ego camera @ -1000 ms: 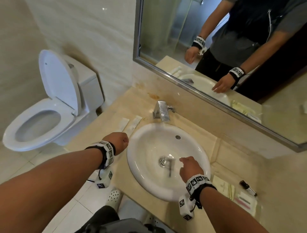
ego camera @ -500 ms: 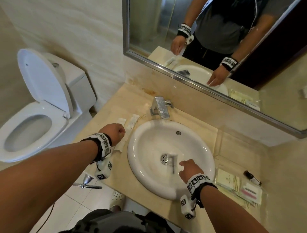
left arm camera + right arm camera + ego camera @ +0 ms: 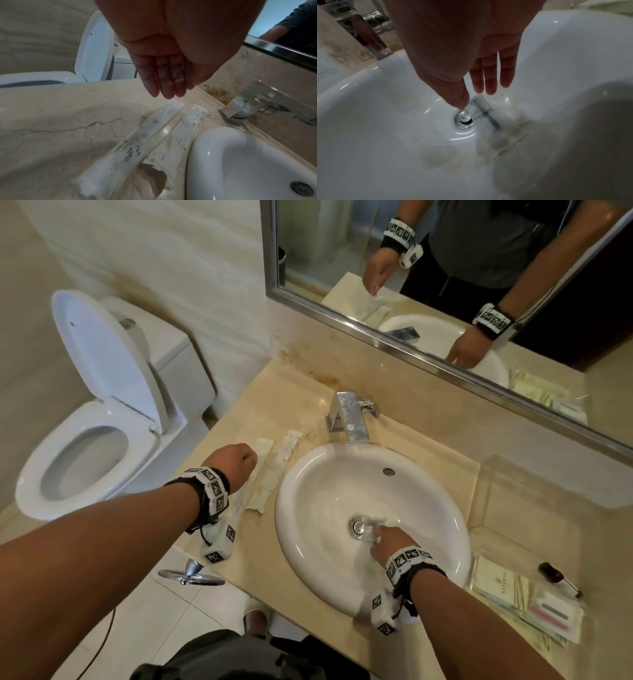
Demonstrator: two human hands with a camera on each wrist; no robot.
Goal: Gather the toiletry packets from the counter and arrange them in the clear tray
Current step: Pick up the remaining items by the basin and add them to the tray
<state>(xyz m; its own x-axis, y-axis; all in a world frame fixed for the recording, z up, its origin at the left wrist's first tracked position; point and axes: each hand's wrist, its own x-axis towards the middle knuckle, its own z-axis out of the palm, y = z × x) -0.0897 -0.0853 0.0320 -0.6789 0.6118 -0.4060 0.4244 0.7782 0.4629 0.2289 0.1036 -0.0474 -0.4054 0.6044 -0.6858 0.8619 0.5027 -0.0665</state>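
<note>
Two long white packets (image 3: 265, 470) (image 3: 142, 136) lie side by side on the beige counter (image 3: 239, 570), left of the sink. My left hand (image 3: 236, 460) (image 3: 164, 81) hovers just above them, fingers straight, holding nothing. A clear packet with a dark comb (image 3: 370, 525) (image 3: 481, 106) lies in the white basin (image 3: 325, 494) beside the drain (image 3: 464, 119). My right hand (image 3: 387, 539) (image 3: 476, 97) reaches down to it with straight fingers, the thumb tip at its edge. The clear tray (image 3: 479, 494) at the right holds several flat packets (image 3: 496, 580).
A chrome tap (image 3: 349, 416) stands behind the basin, with the mirror (image 3: 445, 268) above it. A small dark item (image 3: 555, 575) lies at the tray's right side. The toilet (image 3: 102, 440), lid up, stands left of the counter. A chrome fitting (image 3: 191, 573) juts out under the counter edge.
My right hand has dropped a little toward the drain and the comb packet. The left hand has stayed over the two long packets. My view has shifted slightly.
</note>
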